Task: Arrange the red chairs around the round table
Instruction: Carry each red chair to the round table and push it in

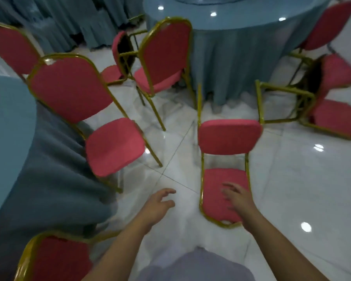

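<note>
Closest to us, both bare forearms reach forward over a glossy white tiled floor [292, 179]. Our left hand [159, 204] hangs with its fingers loosely spread, holding nothing. Our right hand [238, 199] also has its fingers spread and hovers over the padded back of a fallen red chair [225, 195], which lies on the floor with its seat standing up beyond; we cannot tell whether the hand touches it. At the bottom left the top of another red chair back [57, 258] shows. Left of us, an upright red chair [73, 90] stands against a blue-draped desk [6, 128]. Farther off, a standing red chair [164, 55] faces the round desk [241, 23], covered in blue cloth. To the right, overturned red chairs [336, 94] lie tangled beside it.
</note>
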### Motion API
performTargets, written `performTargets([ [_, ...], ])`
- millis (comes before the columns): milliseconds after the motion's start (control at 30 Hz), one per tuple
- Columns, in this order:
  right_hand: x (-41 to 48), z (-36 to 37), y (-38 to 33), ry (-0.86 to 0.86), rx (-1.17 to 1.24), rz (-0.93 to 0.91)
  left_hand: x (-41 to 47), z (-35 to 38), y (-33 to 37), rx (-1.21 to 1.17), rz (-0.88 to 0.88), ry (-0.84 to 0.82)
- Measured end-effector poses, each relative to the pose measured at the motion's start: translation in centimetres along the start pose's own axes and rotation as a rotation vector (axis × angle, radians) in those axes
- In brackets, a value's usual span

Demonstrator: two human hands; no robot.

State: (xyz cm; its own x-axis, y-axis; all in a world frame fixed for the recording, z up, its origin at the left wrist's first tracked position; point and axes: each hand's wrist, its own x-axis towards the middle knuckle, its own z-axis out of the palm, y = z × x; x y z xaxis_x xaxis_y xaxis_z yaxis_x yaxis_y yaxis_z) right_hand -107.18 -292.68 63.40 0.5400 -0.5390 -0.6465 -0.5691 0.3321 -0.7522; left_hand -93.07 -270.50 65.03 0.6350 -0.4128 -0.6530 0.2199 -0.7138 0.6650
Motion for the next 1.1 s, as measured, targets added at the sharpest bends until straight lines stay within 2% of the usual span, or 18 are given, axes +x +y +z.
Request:
performTargets([
  [167, -0.3, -6.4, 2.3, 0.208, 0.144, 0.159, 6.6, 3.2, 2.3, 0.032, -0.135, -0.058],
  [367, -0.3, -8.8, 1.2, 0.356, 0.211, 0.258, 14.4, 5.8, 6.4, 0.093, -0.199, -0.219],
  [600, 1.8, -8.8, -3.1, 0.444, 0.191, 0.213, 21.5, 5.5, 10.3, 0.257, -0.170, -0.330],
  [733, 3.8, -9.4, -2.8, 0.443, 0.189, 0.263, 24.4, 4.3, 9.7, 0.387, -0.192, -0.271],
  [867, 6.7, -8.9, 0.0, 0.398, 0.063, 0.296, 25.5, 3.9, 7.4, 0.385, -0.263, -0.232],
  [1100, 18.4, -7.1, 10.6, 0.153, -0.206, 0.401, 31.6, 8.9, -0.7, 0.386, -0.356, -0.185],
])
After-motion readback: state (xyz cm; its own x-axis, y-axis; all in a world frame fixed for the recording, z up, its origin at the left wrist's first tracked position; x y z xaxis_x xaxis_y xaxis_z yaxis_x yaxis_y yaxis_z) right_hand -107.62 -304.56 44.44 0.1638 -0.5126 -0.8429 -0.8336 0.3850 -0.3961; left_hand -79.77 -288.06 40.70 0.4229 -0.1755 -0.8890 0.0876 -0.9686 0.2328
